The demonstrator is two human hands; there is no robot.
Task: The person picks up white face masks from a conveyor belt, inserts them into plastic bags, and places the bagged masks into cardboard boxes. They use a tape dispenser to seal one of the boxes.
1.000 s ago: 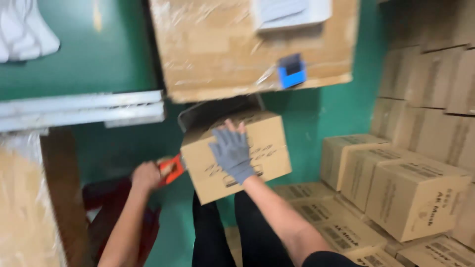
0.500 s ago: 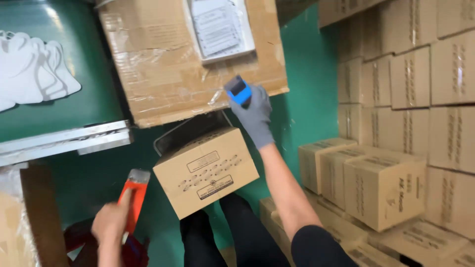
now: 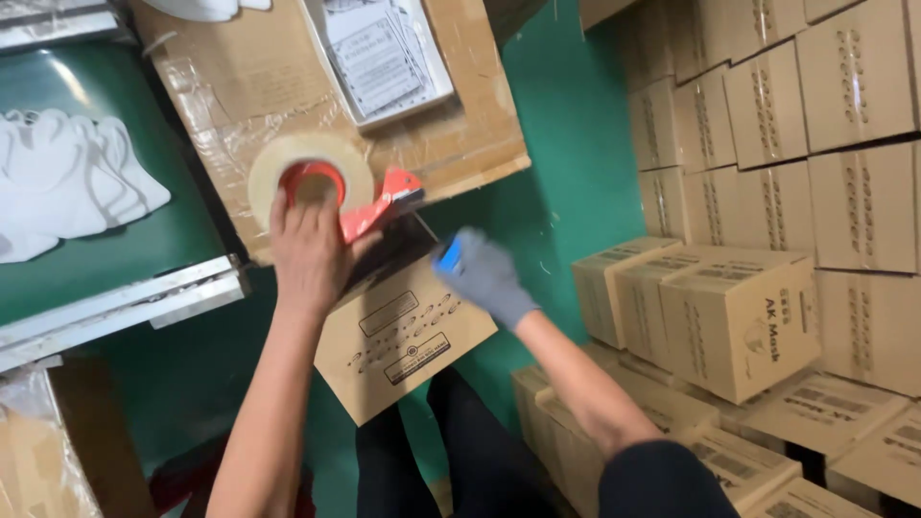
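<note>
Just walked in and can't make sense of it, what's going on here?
A person is working on a small cardboard box resting on their lap. The bare left hand holds a tape dispenser at the box's top edge. The gloved right hand holds something small and blue beside it. More boxes are stacked on the right.

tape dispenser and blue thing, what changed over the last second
The left hand raised the red tape dispenser from beside the knee to the small box top. The gloved right hand left the box, took the blue object off the table, brought it down. The box stayed on the lap.
</note>
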